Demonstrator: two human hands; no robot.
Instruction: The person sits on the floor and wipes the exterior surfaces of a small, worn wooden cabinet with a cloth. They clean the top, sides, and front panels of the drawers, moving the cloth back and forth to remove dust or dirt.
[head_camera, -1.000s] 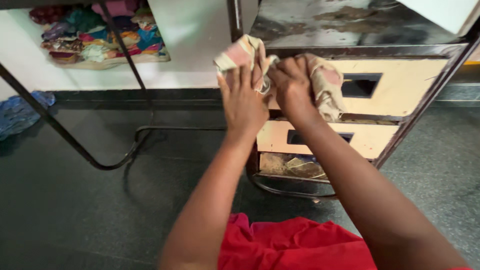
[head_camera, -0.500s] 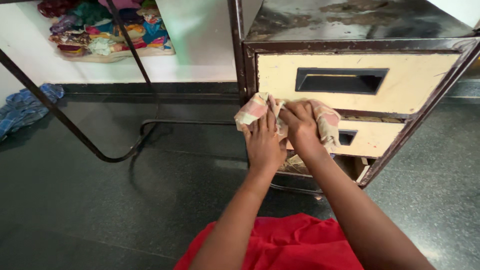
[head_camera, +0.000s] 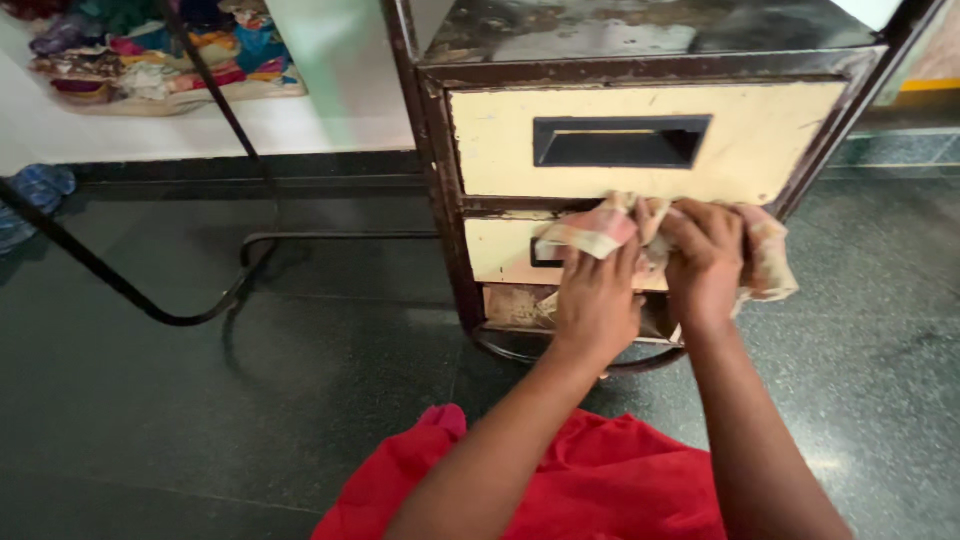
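My left hand (head_camera: 598, 296) and my right hand (head_camera: 705, 262) both grip a crumpled pink and beige checked cloth (head_camera: 593, 231). I press the cloth against the front of the second cream drawer (head_camera: 500, 250) of a rusty metal drawer unit (head_camera: 440, 150). The top drawer (head_camera: 490, 140), with its dark recessed handle (head_camera: 618, 142), is just above my hands. The right end of the cloth (head_camera: 770, 262) hangs past my right hand. A lower compartment shows partly under my hands.
A bent black metal frame (head_camera: 190, 310) stands on the dark stone floor (head_camera: 200, 400) at left. A pile of colourful fabrics (head_camera: 150, 60) lies at upper left, with a blue cloth (head_camera: 30, 195) on the floor. My red garment (head_camera: 600, 480) fills the bottom.
Both hands have moved the cloth down from the top drawer's front to the second drawer and across to the right. The view has shifted, so the unit sits further left.
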